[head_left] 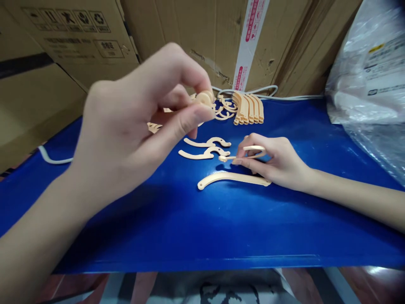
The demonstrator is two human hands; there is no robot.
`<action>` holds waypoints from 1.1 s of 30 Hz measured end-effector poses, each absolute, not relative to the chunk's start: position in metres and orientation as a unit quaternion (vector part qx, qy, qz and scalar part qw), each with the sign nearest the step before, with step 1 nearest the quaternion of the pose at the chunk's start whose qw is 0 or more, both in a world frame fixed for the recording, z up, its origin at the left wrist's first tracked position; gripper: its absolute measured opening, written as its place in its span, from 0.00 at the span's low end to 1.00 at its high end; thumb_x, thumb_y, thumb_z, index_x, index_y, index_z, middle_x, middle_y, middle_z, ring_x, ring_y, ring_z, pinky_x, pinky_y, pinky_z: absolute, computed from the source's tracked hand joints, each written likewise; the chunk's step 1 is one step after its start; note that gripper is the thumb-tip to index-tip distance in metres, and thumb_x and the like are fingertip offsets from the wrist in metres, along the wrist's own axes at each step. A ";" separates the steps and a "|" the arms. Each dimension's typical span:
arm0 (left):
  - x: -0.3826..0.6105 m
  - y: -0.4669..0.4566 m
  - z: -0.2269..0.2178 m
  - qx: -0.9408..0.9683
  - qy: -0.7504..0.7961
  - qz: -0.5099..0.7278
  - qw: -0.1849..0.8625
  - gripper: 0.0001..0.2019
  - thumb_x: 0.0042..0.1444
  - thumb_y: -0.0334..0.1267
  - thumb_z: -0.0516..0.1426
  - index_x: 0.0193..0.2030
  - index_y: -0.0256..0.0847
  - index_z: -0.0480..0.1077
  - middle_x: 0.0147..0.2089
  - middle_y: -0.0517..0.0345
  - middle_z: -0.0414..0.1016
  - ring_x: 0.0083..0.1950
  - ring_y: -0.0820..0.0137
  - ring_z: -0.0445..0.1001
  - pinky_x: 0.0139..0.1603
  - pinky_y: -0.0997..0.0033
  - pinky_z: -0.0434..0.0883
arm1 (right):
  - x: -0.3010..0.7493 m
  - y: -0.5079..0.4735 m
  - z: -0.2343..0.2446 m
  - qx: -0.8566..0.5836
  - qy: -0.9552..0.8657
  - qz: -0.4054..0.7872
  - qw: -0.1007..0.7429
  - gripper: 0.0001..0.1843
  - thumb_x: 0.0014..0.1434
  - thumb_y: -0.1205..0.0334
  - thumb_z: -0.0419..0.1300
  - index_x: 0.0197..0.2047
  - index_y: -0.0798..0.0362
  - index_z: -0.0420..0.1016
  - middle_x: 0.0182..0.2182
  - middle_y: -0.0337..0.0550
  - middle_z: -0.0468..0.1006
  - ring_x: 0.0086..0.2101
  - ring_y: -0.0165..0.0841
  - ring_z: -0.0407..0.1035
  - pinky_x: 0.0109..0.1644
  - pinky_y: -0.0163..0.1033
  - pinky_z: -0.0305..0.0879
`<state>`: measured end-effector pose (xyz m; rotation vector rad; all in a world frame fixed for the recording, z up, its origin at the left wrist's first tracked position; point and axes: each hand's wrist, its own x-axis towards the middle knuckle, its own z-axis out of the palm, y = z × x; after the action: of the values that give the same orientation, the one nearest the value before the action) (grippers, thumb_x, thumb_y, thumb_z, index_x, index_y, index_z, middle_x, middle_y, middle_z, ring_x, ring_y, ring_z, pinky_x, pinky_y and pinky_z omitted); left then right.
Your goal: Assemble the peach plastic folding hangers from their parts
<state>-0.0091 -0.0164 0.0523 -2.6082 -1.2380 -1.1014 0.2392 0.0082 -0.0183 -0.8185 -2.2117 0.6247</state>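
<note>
My left hand [136, 126] is raised above the blue table top [190, 228], pinching a small round cream plastic part [204, 99] between thumb and fingers. My right hand [275, 162] rests low on the table with its fingers closed on a thin curved cream piece [255, 148]. Just in front of that hand lies a long curved cream strip [232, 179]. Two hooked cream pieces [205, 148] lie side by side between my hands.
A row of stacked cream curved parts [249, 108] and loose ring-like bits [225, 109] sit at the table's far edge. Cardboard boxes [205, 38] stand behind. A clear plastic bag [370, 84] fills the right. A white cable [50, 159] crosses at left.
</note>
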 end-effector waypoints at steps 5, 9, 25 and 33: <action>-0.011 -0.004 0.028 -0.881 -0.374 -0.283 0.065 0.12 0.69 0.44 0.51 0.46 0.39 0.70 0.30 0.62 0.77 0.28 0.73 0.74 0.28 0.73 0.64 | 0.238 0.005 -0.017 -0.330 -0.791 0.328 0.399 0.10 0.58 0.59 0.67 0.38 0.49 0.69 0.32 0.35 0.78 0.22 0.24 0.69 0.27 0.33 0.66; -0.003 0.004 0.004 -0.909 -0.339 -0.232 0.077 0.11 0.69 0.41 0.49 0.47 0.39 0.70 0.31 0.62 0.79 0.31 0.71 0.76 0.29 0.73 0.61 | 0.237 0.010 -0.016 -0.322 -0.740 0.447 0.386 0.14 0.55 0.58 0.70 0.40 0.51 0.70 0.31 0.35 0.78 0.22 0.24 0.70 0.29 0.33 0.70; 0.001 0.007 0.000 -0.924 -0.287 -0.235 0.093 0.13 0.70 0.38 0.50 0.52 0.35 0.72 0.40 0.54 0.79 0.40 0.67 0.75 0.37 0.70 0.67 | 0.245 0.027 -0.021 -0.296 -0.646 0.587 0.387 0.28 0.57 0.63 0.68 0.58 0.51 0.64 0.27 0.31 0.78 0.21 0.23 0.70 0.24 0.28 0.65; 0.000 0.006 0.001 -0.927 -0.303 -0.212 0.064 0.15 0.71 0.39 0.48 0.55 0.37 0.71 0.43 0.53 0.79 0.42 0.68 0.74 0.39 0.71 0.68 | 0.248 0.029 -0.023 -0.310 -0.651 0.570 0.395 0.30 0.56 0.60 0.69 0.60 0.47 0.66 0.27 0.31 0.77 0.25 0.26 0.72 0.28 0.32 0.67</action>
<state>-0.0002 0.0057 0.0012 -2.7975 -0.9160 -0.6407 0.2481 0.0292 -0.0234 -0.7868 -1.6505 1.4445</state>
